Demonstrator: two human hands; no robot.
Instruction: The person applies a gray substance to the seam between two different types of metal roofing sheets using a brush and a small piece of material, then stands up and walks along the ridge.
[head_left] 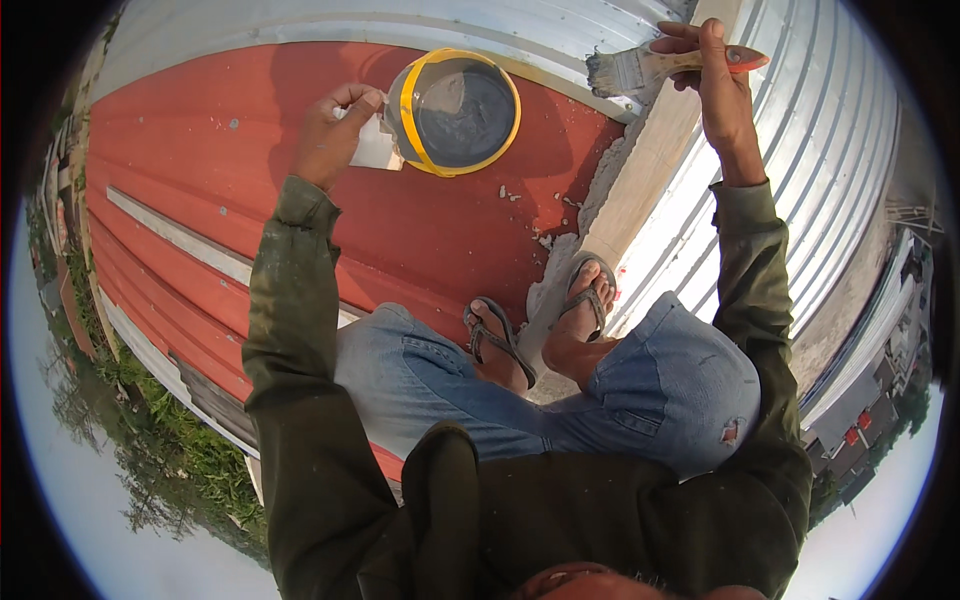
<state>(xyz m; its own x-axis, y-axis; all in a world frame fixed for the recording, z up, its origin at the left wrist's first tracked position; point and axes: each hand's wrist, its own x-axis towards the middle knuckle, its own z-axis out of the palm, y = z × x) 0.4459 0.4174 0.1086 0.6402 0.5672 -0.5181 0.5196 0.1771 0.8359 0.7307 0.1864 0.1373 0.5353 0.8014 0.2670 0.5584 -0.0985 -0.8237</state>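
My right hand [715,85] is closed round the wooden, red-ended handle of a paintbrush [640,72]. The brush lies nearly level over the ridge, its bristles to the left and crusted with grey-white paint. On the red roof sheet stands a round bucket [462,112] with a yellow rim and a yellow band across its left side; grey liquid shows inside. Just left of it, my left hand [340,125] pinches a flat white piece [377,147], perhaps card or cloth, which reaches to the bucket's side. Whether those fingers also touch the bucket I cannot tell.
I squat in sandals [498,345] by a pale concrete ridge [640,190] with a crumbly edge. Left of it lies a red metal roof [190,165] with white crumbs; right of it, corrugated silver sheeting [800,130]. Greenery [180,450] lies beyond the roof's left edge.
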